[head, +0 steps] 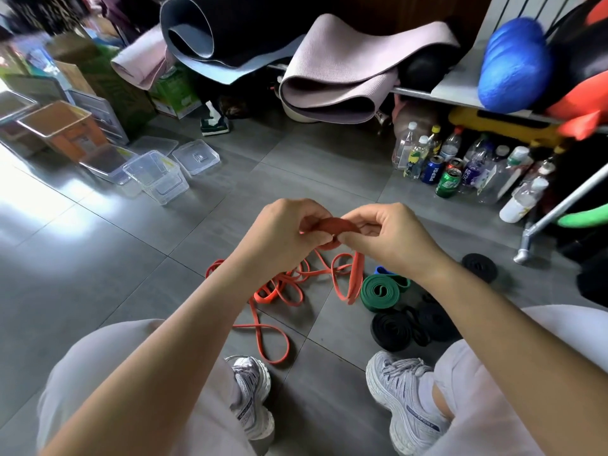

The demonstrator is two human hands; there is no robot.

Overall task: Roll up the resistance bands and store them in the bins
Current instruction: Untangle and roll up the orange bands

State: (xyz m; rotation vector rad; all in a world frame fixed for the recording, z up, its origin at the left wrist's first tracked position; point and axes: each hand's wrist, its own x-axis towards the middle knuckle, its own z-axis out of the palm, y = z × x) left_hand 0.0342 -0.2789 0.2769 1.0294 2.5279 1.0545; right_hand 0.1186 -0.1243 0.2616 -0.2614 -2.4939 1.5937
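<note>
Grey tile floor (pixel 115 274) — orange band (pixel 276 291) strewn | clear bins (pixel 158 176) left

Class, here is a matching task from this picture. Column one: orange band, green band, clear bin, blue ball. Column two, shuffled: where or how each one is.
1 orange band
2 green band
3 clear bin
4 blue ball

a up on the shelf
b coiled, lying on the floor
c pinched by the left hand and right hand
d standing on the floor, at the left

Pairs: 1-c, 2-b, 3-d, 4-a
</note>
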